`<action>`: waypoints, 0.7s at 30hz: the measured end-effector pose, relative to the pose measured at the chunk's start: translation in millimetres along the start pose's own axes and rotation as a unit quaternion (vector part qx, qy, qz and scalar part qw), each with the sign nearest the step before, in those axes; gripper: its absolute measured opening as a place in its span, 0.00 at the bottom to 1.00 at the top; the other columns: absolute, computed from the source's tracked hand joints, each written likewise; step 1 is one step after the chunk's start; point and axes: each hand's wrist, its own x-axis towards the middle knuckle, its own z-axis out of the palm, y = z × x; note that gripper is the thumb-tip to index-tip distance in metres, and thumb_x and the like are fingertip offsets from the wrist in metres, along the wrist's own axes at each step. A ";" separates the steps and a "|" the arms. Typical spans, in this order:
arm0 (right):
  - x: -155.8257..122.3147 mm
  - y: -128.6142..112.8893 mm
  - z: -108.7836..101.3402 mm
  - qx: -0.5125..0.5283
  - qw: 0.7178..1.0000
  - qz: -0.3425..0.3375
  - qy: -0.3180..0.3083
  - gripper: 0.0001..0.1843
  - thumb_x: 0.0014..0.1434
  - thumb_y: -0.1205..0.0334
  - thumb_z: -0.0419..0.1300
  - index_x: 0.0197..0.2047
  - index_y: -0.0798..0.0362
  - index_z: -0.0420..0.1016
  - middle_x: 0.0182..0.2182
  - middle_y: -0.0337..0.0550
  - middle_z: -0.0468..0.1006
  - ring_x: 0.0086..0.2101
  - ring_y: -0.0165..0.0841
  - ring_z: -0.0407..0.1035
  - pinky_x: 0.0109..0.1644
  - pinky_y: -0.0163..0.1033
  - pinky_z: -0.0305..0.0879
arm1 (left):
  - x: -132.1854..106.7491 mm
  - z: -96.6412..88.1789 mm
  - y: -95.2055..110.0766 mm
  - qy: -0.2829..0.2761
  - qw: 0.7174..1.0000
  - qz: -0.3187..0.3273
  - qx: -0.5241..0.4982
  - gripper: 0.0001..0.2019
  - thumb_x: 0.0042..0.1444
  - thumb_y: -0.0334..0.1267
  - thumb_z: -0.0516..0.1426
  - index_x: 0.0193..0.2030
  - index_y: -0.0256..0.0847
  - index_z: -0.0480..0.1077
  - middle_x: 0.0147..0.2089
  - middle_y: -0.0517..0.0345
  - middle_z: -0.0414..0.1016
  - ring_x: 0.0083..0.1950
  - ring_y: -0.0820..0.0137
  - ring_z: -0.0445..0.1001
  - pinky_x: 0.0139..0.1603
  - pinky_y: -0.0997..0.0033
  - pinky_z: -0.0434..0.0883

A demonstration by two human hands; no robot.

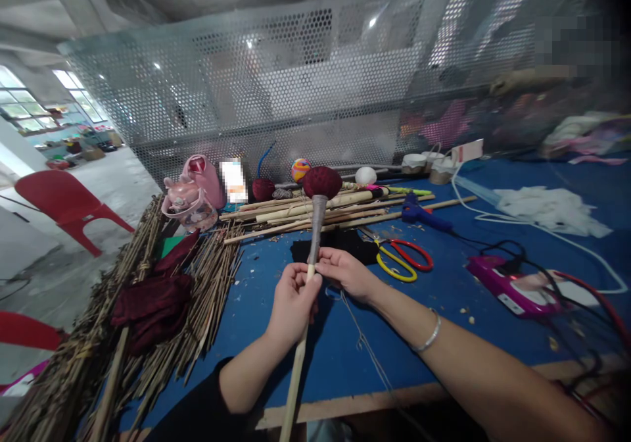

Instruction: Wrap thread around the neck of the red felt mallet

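Note:
My left hand [292, 305] is closed around a long wooden stick [298, 363] held upright over the blue table [276, 363]. The stick's upper part is wrapped in grey thread [317, 228] and topped by a round dark red ball [322, 182]. My right hand [345, 272] pinches the stick just where the grey wrapping ends, touching the left hand's fingers. A thin grey thread [365, 346] trails from there down across the table toward the front edge. A silver bracelet [428, 337] sits on my right wrist.
Several bare sticks [345, 208] lie across the back. Yellow and red scissors [401, 258], a blue glue gun [419, 213] and a pink device [507, 287] lie right. Twig bundles [148, 310] with dark red cloth [152, 304] fill the left. A perforated metal screen [296, 80] stands behind.

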 end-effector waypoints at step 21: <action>3.0 5.0 -2.6 -0.028 1.000 -0.009 0.001 0.17 0.49 0.53 0.62 0.36 0.57 0.65 0.27 0.38 0.70 0.27 0.26 0.64 0.32 0.32 0.58 | 5.4 -2.9 -1.2 0.006 0.999 -0.010 0.044 0.17 0.47 0.47 0.58 0.39 0.38 0.62 0.21 0.70 0.59 0.13 0.83 0.56 0.10 0.84 0.54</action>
